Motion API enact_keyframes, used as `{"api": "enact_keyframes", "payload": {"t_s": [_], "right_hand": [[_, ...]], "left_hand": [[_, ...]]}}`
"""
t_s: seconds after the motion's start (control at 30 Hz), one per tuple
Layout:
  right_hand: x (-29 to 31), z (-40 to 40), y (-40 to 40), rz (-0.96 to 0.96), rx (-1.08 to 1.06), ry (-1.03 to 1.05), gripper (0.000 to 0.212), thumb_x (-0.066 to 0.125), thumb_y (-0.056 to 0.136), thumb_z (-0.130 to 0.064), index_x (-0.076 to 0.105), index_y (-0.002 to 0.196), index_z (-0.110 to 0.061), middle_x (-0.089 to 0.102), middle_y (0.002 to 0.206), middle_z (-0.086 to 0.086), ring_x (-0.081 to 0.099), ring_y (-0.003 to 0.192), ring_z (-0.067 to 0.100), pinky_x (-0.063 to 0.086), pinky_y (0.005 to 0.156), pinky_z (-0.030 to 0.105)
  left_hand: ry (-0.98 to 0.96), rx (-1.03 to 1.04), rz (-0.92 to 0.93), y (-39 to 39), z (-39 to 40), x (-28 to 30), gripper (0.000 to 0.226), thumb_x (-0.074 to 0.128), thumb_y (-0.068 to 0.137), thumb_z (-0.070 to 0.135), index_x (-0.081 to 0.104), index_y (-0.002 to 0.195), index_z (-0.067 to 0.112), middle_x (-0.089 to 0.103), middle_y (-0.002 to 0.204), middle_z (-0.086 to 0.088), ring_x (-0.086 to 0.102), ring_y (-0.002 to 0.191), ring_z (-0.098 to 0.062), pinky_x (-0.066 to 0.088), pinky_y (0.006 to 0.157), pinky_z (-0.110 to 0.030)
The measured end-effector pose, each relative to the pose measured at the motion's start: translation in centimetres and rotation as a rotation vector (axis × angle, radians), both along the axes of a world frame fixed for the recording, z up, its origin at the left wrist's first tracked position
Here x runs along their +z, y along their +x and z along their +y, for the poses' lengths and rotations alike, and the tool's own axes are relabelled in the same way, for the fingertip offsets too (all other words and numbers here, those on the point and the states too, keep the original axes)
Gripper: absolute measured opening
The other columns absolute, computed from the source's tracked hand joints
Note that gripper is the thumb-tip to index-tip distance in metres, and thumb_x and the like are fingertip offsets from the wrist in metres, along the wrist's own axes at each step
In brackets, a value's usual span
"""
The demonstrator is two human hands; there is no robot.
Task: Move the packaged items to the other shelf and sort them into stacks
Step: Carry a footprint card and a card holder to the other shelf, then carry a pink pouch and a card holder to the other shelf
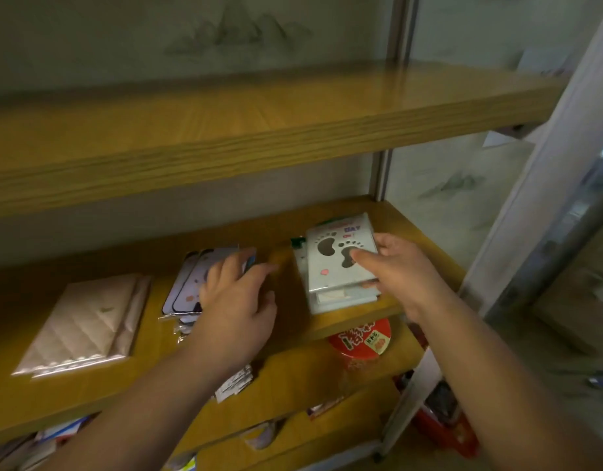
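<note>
On the middle wooden shelf [286, 277] three groups of packaged items lie flat. At the right is a stack topped by a pale green pack with footprint cut-outs [334, 263]; my right hand [398, 270] grips its right edge, thumb on top. In the middle lies a stack of white and dark card-like packs in clear wrap [187, 283]; my left hand [238, 300] rests on its right side, fingers spread. At the left sits a stack of beige quilted packs [85, 321], untouched.
An upper wooden shelf [259, 130] overhangs the work area. Below, a lower shelf holds a red round lidded cup [361, 338] and several loose packs [233, 382]. A white metal upright [531, 212] stands at the right, with a red basket [446, 426] near the floor.
</note>
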State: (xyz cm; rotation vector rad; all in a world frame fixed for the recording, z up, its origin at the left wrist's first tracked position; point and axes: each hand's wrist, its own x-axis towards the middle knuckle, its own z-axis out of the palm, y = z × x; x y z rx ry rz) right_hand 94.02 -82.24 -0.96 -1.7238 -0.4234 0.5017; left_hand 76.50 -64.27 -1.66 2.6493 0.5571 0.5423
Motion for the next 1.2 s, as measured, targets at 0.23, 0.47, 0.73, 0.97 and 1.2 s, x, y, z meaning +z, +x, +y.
{"api": "enact_keyframes", "payload": {"t_s": [0.23,0.47,0.73,0.97,1.2], "right_hand": [[-0.9,0.8,2.3,-0.365,-0.006,-0.413,0.022,0.075,0.078,-0.049,0.061,0.085,-0.034,0.072,0.077,-0.011,0.070,0.067,0.005,0.054,0.052,0.028],[-1.0,-0.1,0.6,-0.756,-0.064,-0.552,0.055,0.059,0.086,-0.060,0.059,0.127,-0.024,0.057,0.115,-0.004,0.055,0.105,0.018,0.049,0.082,0.033],[0.2,3.2,-6.3,-0.872,0.181,-0.315,0.054,0.054,0.091,-0.056,0.050,0.137,-0.028,0.051,0.133,-0.009,0.049,0.124,0.013,0.047,0.101,0.034],[0.9,9.6,-12.3,-0.909,0.325,-0.163,0.048,0.064,0.087,-0.047,0.059,0.128,-0.023,0.059,0.120,-0.005,0.057,0.111,0.015,0.048,0.089,0.029],[1.5,16.1,-22.1,-0.972,0.508,-0.085,0.046,0.062,0.086,-0.048,0.060,0.126,-0.025,0.059,0.120,-0.008,0.056,0.109,0.014,0.046,0.087,0.029]], "left_hand": [[0.008,-0.045,0.044,1.9,-1.5,-0.6,0.045,0.054,0.092,0.037,0.050,0.136,0.038,0.029,0.158,0.002,0.013,0.142,-0.017,0.020,0.114,-0.053],[0.060,-0.024,0.101,1.9,-1.7,-0.3,0.047,0.053,0.093,0.040,0.046,0.139,0.041,0.022,0.161,0.004,0.010,0.144,-0.019,0.019,0.116,-0.052],[0.167,0.193,0.084,-2.0,1.5,2.1,0.050,0.059,0.079,0.033,0.063,0.126,0.020,0.049,0.143,-0.016,0.043,0.127,-0.044,0.037,0.102,-0.054],[0.201,0.338,0.085,-11.7,4.2,2.5,0.050,0.062,0.081,0.030,0.061,0.129,0.016,0.050,0.144,-0.016,0.039,0.134,-0.039,0.035,0.105,-0.055],[0.147,0.589,0.062,-24.4,7.3,2.9,0.054,0.070,0.085,0.032,0.055,0.136,0.023,0.039,0.154,-0.009,0.028,0.142,-0.034,0.028,0.111,-0.052]]}}
